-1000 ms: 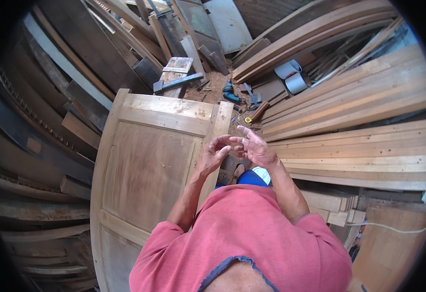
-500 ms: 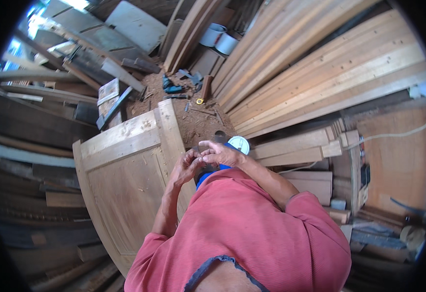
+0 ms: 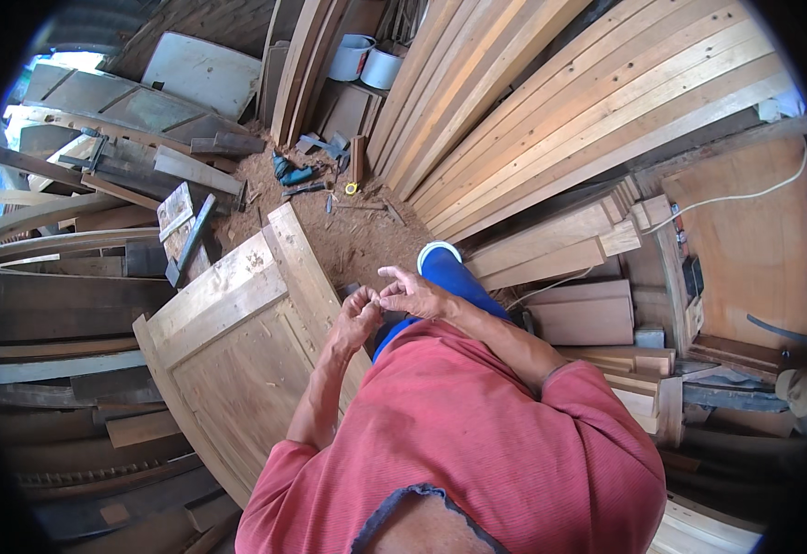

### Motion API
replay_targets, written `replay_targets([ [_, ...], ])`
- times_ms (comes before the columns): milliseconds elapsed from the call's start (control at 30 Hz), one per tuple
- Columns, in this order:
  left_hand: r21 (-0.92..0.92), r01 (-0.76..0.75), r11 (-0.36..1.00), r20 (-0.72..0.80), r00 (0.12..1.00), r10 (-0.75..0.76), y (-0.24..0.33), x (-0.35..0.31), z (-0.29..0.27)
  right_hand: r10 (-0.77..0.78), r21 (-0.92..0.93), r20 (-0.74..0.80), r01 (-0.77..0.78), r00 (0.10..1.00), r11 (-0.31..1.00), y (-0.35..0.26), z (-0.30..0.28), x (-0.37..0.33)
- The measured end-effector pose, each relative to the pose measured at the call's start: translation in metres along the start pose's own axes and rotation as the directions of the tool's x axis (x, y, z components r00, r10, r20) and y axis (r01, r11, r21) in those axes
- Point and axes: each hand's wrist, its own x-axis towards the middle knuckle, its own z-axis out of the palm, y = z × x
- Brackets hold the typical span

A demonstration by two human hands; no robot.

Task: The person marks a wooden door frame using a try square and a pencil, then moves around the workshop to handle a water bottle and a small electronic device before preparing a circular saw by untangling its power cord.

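Observation:
My left hand (image 3: pixel 357 317) and my right hand (image 3: pixel 412 295) meet in front of my waist, fingertips touching. The fingers of the left are curled into a pinch. On the right, thumb and fingers press toward that pinch, while one finger sticks out. Anything between them is too small to make out. Left of my hands leans a framed wooden panel (image 3: pixel 237 379), like a door, with a raised centre and a pale top rail. Beneath the right forearm is my blue-clad leg (image 3: pixel 460 277), partly covering a round white object (image 3: pixel 439 247).
Sawdust (image 3: pixel 348 245) covers the ground ahead, where a teal power drill (image 3: pixel 292 173) and a yellow tape measure (image 3: pixel 352 188) lie. Long planks (image 3: pixel 551 120) lean at the far right, near white buckets (image 3: pixel 381 68). Stacked boards (image 3: pixel 71 305) line the left side. A pale cable (image 3: pixel 745 196) hangs at right.
The view has shifted, with the surroundings sliding left and slightly turning. My blue-clad leg now shows more and covers much of the white round object. My hands stay together.

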Motion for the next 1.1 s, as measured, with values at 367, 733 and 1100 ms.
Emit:
replay_targets([
  [367,-0.49,0.059,0.87,-0.167,0.973,-0.16,-0.052,0.016,-0.021,0.08,0.013,-0.084,-0.079,0.993,0.997,0.04,-0.005,-0.017],
  [733,0.878,0.282,0.388,-0.428,0.824,0.37,0.003,0.074,-0.091,0.085,-0.446,-0.499,-0.339,0.863,0.828,0.131,-0.113,-0.016],
  [1100,0.796,0.595,0.11,-0.57,0.676,0.466,-0.091,0.079,-0.128,0.246,-0.419,-0.687,-0.649,0.684,0.635,0.285,-0.247,0.018],
])
